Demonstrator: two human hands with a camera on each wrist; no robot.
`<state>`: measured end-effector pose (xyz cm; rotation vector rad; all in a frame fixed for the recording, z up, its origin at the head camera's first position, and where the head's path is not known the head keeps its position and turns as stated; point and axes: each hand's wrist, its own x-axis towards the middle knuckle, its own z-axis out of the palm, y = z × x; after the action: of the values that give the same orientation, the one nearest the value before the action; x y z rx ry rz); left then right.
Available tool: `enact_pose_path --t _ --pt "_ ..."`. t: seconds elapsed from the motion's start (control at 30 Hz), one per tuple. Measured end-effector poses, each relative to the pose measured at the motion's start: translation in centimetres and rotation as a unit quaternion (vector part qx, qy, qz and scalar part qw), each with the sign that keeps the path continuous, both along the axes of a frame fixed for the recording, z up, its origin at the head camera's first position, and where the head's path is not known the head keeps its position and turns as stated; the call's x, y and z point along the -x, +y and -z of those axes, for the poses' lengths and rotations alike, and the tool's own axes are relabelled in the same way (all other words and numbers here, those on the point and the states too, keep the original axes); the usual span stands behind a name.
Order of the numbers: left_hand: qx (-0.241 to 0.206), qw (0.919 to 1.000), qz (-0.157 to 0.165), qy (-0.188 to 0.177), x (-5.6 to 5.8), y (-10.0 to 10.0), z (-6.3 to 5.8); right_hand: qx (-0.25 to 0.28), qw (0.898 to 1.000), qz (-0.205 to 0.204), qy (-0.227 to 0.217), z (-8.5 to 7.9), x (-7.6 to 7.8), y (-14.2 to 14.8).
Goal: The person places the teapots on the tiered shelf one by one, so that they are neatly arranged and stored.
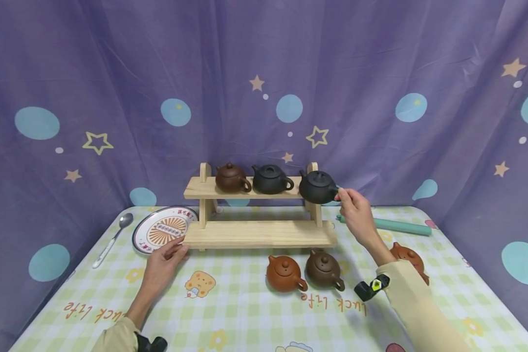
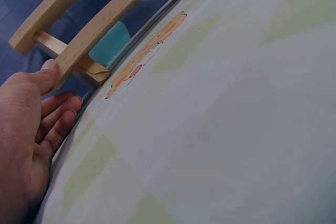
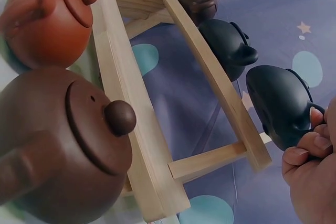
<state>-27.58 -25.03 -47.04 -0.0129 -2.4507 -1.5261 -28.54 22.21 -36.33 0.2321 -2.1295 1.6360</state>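
My right hand (image 1: 358, 215) pinches the handle of a black teapot (image 1: 318, 187) at the right end of the upper shelf; in the right wrist view, a gap shows between the pot and the board. Another black teapot (image 1: 270, 180) and a dark brown teapot (image 1: 231, 178) stand on that upper shelf. My left hand (image 1: 165, 261) holds the left end of the lower board of the wooden rack (image 1: 259, 233), thumb against its edge. Some fingers curl below the board in the left wrist view. In front of the rack sit an orange-brown teapot (image 1: 284, 274) and a brown teapot (image 1: 323, 270).
Another orange-brown teapot (image 1: 409, 259) is partly hidden behind the right forearm. A green rod-like object (image 1: 402, 227) lies at the back right. Left of the rack are a patterned plate (image 1: 143, 234) and a spoon (image 1: 113, 239). A purple curtain (image 1: 352, 63) hangs behind the table.
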Motion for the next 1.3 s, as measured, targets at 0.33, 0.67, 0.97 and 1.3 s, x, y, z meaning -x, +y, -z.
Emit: enact_pose_path --t 0.33,0.67,0.97,1.3 --pt "-0.009 0.9999 0.004 0.008 0.1 -0.1 0.3 0.008 1.000 -0.007 0.001 -0.6 0.9 -0.9" --pt "-0.007 1.0000 0.000 -0.002 0.0 0.0 0.1 0.001 1.000 0.008 0.005 0.3 2.2 -1.2" --pt "-0.004 1.0000 0.001 0.001 0.1 0.0 0.2 0.021 1.000 0.014 0.006 0.3 2.7 -1.8" --pt "-0.016 0.9998 0.006 0.001 0.0 0.0 0.1 -0.007 1.000 0.029 -0.007 -2.1 1.1 -3.5"
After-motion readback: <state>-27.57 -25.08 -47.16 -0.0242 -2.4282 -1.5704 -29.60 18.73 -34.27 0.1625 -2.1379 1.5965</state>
